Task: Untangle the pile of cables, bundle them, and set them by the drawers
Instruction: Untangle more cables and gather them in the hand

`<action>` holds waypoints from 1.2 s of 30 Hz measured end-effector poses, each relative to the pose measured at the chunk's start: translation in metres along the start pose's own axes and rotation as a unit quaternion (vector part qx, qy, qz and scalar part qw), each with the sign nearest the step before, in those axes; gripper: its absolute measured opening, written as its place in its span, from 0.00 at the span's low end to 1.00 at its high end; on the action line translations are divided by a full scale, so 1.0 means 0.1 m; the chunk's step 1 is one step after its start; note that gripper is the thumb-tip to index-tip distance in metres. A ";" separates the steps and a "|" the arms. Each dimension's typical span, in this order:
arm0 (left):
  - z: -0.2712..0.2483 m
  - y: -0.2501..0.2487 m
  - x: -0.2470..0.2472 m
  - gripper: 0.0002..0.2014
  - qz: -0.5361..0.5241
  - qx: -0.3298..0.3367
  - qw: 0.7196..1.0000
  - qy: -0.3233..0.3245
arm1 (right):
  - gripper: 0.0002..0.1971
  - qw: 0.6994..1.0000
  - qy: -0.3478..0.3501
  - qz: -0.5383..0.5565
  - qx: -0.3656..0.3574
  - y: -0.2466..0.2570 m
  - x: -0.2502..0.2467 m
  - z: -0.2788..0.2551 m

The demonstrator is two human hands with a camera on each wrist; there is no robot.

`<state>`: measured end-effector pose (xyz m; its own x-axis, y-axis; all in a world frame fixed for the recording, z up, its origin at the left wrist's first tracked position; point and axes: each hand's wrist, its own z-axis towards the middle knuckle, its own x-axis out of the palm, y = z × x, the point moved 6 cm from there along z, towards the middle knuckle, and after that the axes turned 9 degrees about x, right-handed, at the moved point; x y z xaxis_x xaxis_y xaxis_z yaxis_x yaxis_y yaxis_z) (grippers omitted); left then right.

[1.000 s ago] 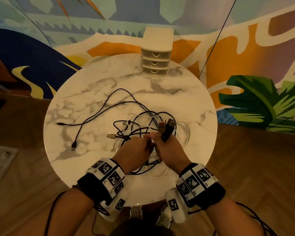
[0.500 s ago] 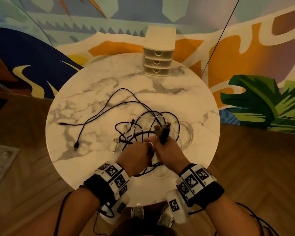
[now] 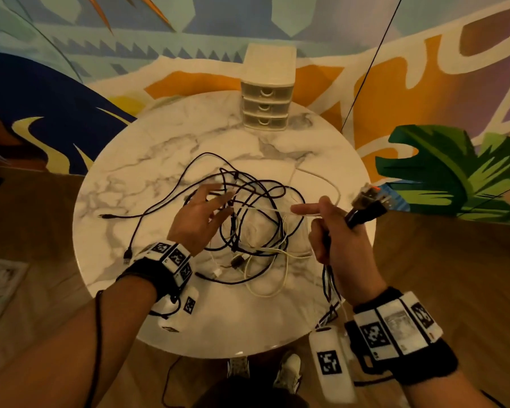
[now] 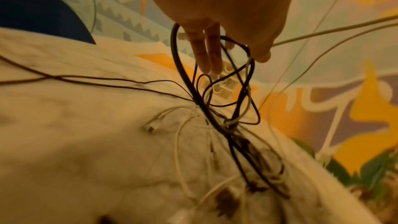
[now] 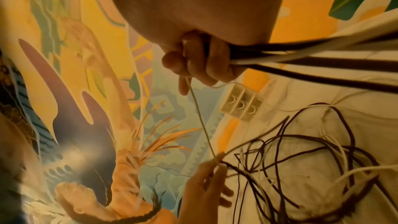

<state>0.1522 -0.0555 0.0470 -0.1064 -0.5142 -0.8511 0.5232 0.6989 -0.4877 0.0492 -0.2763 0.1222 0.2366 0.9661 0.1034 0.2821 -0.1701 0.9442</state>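
A tangle of black and white cables (image 3: pixel 259 231) lies in the middle of the round marble table (image 3: pixel 159 160). My right hand (image 3: pixel 327 231) grips several gathered cable ends, and their plugs (image 3: pixel 365 207) stick out past the fist at the table's right edge. A thin white cable (image 5: pixel 200 117) runs taut from its index finger to my left hand (image 3: pixel 218 201). That hand's fingers (image 4: pixel 211 54) are straight and spread, poked into the lifted black loops. The small white drawer unit (image 3: pixel 267 107) stands at the far edge.
Two black cable ends (image 3: pixel 106 215) trail out to the left of the tangle, one ending in a USB plug (image 3: pixel 127 257). A white loop (image 3: pixel 265 290) lies toward the near edge. Behind the table is a painted wall; wooden floor surrounds it.
My hands were together at the near side of the tangle; now they have spread apart. The right hand has pulled the plugs rightward, and the left has opened into the loops.
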 end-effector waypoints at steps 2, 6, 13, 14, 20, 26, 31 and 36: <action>-0.07 0.09 0.10 0.17 0.049 -0.024 0.997 0.051 | 0.23 1.000 -0.018 0.003 -0.001 0.02 -0.07 0.00; -0.21 0.39 -0.04 0.17 0.073 -0.104 0.992 -0.018 | 0.23 0.997 -0.060 0.038 -0.008 0.09 -0.20 0.05; -0.24 -0.12 -0.15 0.27 0.096 -0.100 0.990 -0.019 | 0.26 0.997 -0.026 0.073 0.011 0.11 -0.05 0.13; -0.19 -0.37 -0.17 0.28 0.063 -0.060 0.995 -0.039 | 0.27 0.997 -0.017 0.073 0.013 0.11 0.00 0.13; 0.04 -0.78 0.33 0.06 -0.232 -0.132 0.962 0.060 | 0.27 0.997 -0.005 0.076 0.000 0.34 0.11 0.04; 0.14 -0.09 -0.15 0.15 -0.224 -0.184 0.956 -0.053 | 0.27 0.983 -0.080 0.159 -0.047 0.51 -0.28 0.08; 0.27 -0.33 -0.11 0.18 -0.227 -0.190 0.955 -0.022 | 0.28 0.987 -0.073 0.144 0.027 0.12 -0.24 0.11; 0.22 -0.66 -0.10 0.14 -0.192 -0.158 0.966 0.073 | 0.23 0.996 -0.007 0.028 0.080 -0.24 0.11 0.11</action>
<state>0.1371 -0.1073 0.0920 -0.3713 -0.7062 -0.6029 0.1394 0.5995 -0.7881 0.0552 -0.2638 0.0971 0.2691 0.9515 0.1491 0.4131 -0.2539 0.8746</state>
